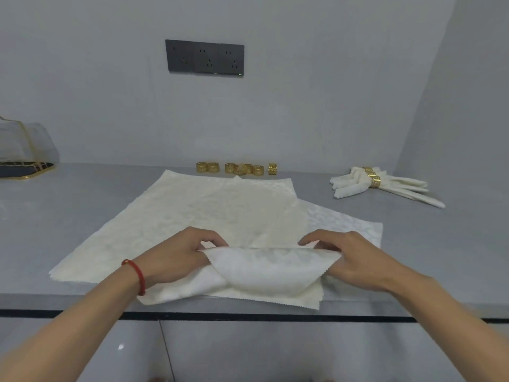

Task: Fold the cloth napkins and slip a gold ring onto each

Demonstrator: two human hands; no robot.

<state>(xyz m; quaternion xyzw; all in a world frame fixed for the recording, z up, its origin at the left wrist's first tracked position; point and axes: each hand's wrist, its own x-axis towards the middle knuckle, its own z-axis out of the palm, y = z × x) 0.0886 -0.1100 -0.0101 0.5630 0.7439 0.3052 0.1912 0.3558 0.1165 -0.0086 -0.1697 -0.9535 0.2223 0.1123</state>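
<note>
A cream patterned cloth napkin point(209, 213) lies spread on the grey counter, on top of other napkins point(347, 224) whose corners stick out on the right. Its near edge is lifted and turned back into a fold point(264, 268). My left hand point(176, 252) pinches the left end of that fold, and my right hand point(355, 257) pinches the right end. Several loose gold rings point(237, 168) sit in a row at the back by the wall. Folded napkins point(385, 186) with gold rings on them lie at the back right.
The grey counter point(82, 205) ends in a front edge with a black strip just below my wrists. A dark, gold-rimmed tray point(24, 169) with a clear cover stands at the far left. A black socket panel point(205, 57) is on the back wall.
</note>
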